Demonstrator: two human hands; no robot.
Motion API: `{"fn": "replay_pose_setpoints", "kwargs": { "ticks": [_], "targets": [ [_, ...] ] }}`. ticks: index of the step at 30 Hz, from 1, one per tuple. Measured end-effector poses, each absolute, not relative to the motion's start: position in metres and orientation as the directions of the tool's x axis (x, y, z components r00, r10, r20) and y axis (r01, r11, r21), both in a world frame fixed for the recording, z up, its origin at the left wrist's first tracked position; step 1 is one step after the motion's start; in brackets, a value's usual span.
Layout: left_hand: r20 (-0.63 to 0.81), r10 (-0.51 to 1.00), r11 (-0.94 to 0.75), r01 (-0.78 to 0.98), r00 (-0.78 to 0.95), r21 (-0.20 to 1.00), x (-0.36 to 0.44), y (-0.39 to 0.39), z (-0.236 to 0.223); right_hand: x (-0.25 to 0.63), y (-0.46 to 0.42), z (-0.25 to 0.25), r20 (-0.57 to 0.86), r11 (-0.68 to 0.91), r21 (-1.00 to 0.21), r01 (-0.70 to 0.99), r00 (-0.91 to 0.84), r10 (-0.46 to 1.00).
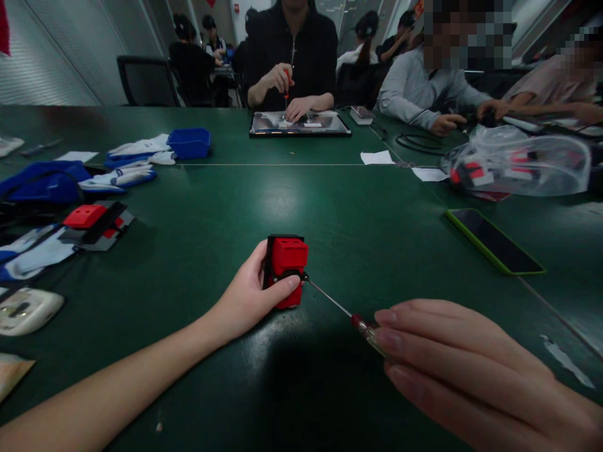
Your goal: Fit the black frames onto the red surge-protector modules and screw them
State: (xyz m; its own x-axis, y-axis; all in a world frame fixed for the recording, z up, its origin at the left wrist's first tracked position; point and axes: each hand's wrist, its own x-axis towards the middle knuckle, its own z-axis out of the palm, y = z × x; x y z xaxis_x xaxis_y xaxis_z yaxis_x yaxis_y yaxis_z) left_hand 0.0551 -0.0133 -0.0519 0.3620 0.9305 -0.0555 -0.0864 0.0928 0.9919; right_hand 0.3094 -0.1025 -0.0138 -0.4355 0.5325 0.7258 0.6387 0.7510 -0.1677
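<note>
At the near right, a thin screwdriver with a clear and dark-red handle (365, 328) is held between the fingertips and thumb of the right hand (452, 358), and its metal shaft is pointed leftward and away. Slightly farther, near the middle of the dark green table (188, 251), a red block-shaped part with a black backing (289, 252) is clasped by the left hand (245, 295), the thumb being pressed across its front. The hands are kept apart, linked only by the tool, whose tip is set at a small black tab (305, 276) on the block's right side. The work is thus judged to be midway through a fastening step: the part is steadied and the tool is placed, but whether a screw is being driven in or backed out, and how many are done, cannot be told. To the left, a similar red, black and grey assembly (94, 221) is left unattended; whether it is finished is not shown. Farther right, more red pieces are contained in a clear plastic bag (551, 163), perhaps still to be handled.
</note>
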Motion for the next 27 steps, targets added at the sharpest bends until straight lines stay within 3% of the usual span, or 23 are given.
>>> {"fn": "replay_pose_setpoints", "kwargs": {
  "ticks": [2, 6, 12, 15, 23, 27],
  "targets": [
    [-0.064, 0.930, 0.103, -0.089, 0.362, 0.991, 0.056, -0.013, -0.051, 0.311, -0.094, -0.013, 0.794, 0.773, -0.162, 0.613, -0.384, 0.471],
    [-0.059, 0.933, 0.088, -0.066, 0.354, 0.994, 0.056, -0.014, -0.049, 0.323, -0.072, -0.011, 0.734, 0.869, 0.095, 0.485, -0.624, 0.268],
    [-0.048, 0.937, 0.061, -0.025, 0.346, 0.998, 0.055, -0.013, -0.049, 0.322, -0.057, -0.005, 0.660, 0.867, 0.230, 0.441, -0.726, 0.194],
    [-0.055, 0.938, 0.066, -0.021, 0.343, 0.998, 0.055, -0.013, -0.049, 0.317, -0.055, -0.001, 0.588, 0.881, 0.242, 0.407, -0.784, 0.201],
    [-0.045, 0.939, 0.048, -0.001, 0.342, 0.999, 0.056, -0.014, -0.044, 0.313, -0.053, -0.008, 0.692, 0.874, 0.209, 0.439, -0.698, 0.185],
    [-0.052, 0.936, 0.057, -0.003, 0.349, 0.998, 0.056, -0.015, -0.044, 0.317, -0.053, -0.006, 0.594, 0.863, 0.189, 0.468, -0.754, 0.279]
  ]
}}
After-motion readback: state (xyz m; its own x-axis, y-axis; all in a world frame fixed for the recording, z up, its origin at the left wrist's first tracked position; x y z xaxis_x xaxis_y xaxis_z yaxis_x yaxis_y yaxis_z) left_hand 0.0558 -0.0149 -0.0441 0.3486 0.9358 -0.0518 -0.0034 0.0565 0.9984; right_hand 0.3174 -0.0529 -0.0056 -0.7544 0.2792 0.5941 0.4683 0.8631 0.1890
